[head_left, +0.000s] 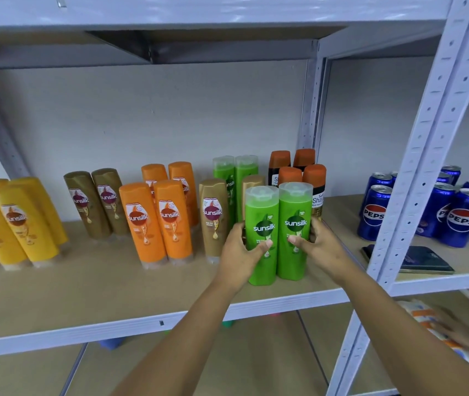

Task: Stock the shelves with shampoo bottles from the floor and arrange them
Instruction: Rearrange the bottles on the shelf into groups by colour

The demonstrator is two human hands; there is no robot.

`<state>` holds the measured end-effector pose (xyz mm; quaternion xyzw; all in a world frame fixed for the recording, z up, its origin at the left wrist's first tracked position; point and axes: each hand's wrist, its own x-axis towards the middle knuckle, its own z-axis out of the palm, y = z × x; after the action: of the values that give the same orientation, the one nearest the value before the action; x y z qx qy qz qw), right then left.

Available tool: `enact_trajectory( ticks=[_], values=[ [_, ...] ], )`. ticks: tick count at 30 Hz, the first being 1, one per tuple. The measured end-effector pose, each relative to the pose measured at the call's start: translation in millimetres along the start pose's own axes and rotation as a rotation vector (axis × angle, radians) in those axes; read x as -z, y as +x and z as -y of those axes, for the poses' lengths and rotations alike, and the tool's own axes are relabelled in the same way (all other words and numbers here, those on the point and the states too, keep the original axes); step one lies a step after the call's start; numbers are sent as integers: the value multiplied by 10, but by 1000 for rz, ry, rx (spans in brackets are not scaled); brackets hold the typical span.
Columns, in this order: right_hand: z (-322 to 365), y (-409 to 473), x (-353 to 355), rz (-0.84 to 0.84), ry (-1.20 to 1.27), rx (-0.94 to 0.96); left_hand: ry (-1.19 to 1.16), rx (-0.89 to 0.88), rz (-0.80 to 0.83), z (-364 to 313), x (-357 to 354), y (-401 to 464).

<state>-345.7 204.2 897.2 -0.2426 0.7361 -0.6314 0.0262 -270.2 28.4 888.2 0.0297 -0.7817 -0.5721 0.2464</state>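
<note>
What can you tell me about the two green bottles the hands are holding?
The two green Sunsilk shampoo bottles look like shiny plastic, each with a clear, frosted flip cap and white "sunsilk" lettering. They stand upright, side by side and touching, near the front of the brown shelf board. The left hand grips the left bottle, thumb across its front; the right hand grips the right one the same way. Behind them stand gold, green and orange-capped bottles.

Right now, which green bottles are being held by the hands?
The front two green bottles: the left hand and right hand grip them, while the back two stand untouched behind.
</note>
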Motion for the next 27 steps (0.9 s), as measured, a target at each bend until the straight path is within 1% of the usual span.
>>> enact_trajectory(
  ticks=[4, 7, 9, 11, 13, 14, 17, 19, 21, 23, 27],
  values=[
    [4, -67, -31, 9, 10, -29, -17, -4, 20, 35, -4, -43],
    [79, -144, -46, -16, -21, 5, -7, -33, 22, 2, 43, -65],
    [209, -186, -14, -58, -121, 98, 21, -74, 21, -89, 133, -71],
    [389, -186, 42, -120, -281, 194, 40, -105, 10, -204, 260, -48],
    [605, -157, 80, -156, -427, 246, 89, -150, -20, -317, 399, -4],
    [717, -122, 82, -144, -484, 252, 121, -184, -42, -362, 468, 30],
    [1076, 23, 9, -69, -650, 286, 240, -277, -129, -498, 661, 153],
    [1259, 197, -56, -7, -670, 307, 308, -317, -165, -540, 759, 247],
    [1383, 406, -122, 90, -700, 286, 349, -296, -187, -540, 828, 340],
    [1441, 619, -184, 203, -787, 238, 363, -272, -190, -522, 865, 417],
    [1498, 941, -293, 391, -871, 115, 299, -215, -154, -442, 883, 501]
  ],
)
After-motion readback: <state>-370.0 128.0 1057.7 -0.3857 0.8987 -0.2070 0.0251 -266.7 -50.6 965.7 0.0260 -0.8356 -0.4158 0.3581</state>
